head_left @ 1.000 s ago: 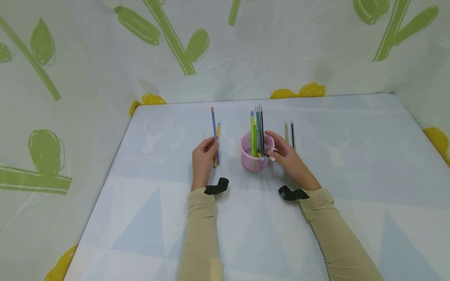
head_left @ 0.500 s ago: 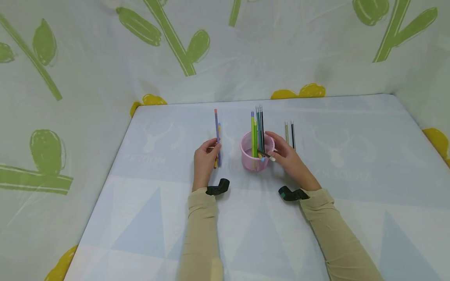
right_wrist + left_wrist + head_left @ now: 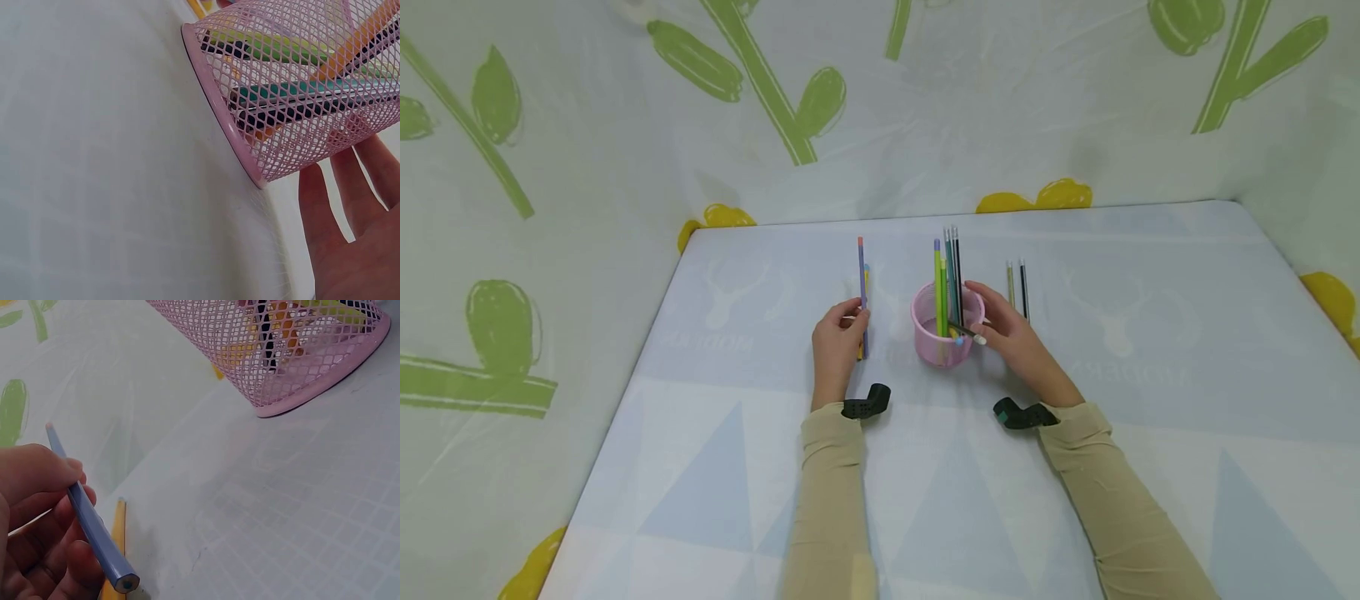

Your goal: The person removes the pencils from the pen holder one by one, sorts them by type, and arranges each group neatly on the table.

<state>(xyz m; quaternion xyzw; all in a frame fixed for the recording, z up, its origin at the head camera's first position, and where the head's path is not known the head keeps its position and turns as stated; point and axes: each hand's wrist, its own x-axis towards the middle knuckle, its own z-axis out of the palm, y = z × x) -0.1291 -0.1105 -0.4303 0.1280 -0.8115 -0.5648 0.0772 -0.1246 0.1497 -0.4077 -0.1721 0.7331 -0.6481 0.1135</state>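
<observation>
My left hand (image 3: 837, 346) pinches a purple pencil (image 3: 97, 534) between thumb and fingers. Its orange-red end points away from me, and the flat, unsharpened end shows in the left wrist view. A yellow pencil (image 3: 119, 519) lies on the table just beneath it. To the right stands a pink mesh pencil cup (image 3: 938, 352), upright. Green pencils (image 3: 941, 292) and dark ones (image 3: 957, 258) stick up from it, and a black pencil (image 3: 972, 334) leans over the near rim. My right hand (image 3: 1017, 337) holds the cup's right side, thumb near, fingers behind.
Two more pencils, one gold (image 3: 1011, 283) and one black (image 3: 1024, 287), lie on the table beyond my right hand. The pale patterned tablecloth (image 3: 955, 500) covers the tabletop, and a printed curtain (image 3: 910, 133) rises behind the far edge.
My left hand has shifted slightly right and toward me with the purple pencil, which now points more directly away from me. The right hand and the cup stay in place.
</observation>
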